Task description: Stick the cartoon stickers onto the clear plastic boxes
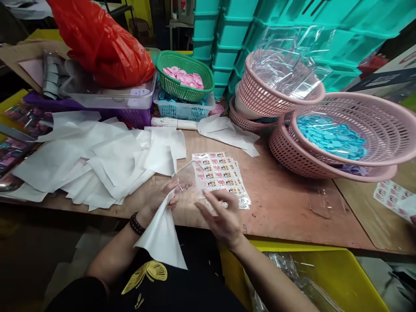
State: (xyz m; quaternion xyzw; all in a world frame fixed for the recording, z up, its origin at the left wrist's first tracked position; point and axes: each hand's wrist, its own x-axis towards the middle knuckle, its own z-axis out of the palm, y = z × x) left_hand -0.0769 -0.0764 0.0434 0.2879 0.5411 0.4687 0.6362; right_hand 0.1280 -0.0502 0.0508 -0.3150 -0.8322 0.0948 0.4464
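My left hand (165, 195) is closed on a clear plastic piece (187, 174) with rounded corners. A sheet of white paper (165, 240) hangs down from the same grip, in front of my dark shirt. Just right of the plastic, my right hand (222, 216) has its fingers bent and apart, slightly blurred; nothing shows plainly in it. Behind both hands lies a small stack of sticker sheets (224, 173) printed with cartoon animals and pink patches, partly covered by the plastic and my right fingers.
White paper sheets (107, 151) spread across the left. Behind are a green basket (162, 80) of pink pieces and a red bag (107, 47). Pink baskets (282, 154) hold blue pieces and clear plastic. A yellow crate (351, 277) sits below the table edge. Another person's hand (413, 219) shows far right.
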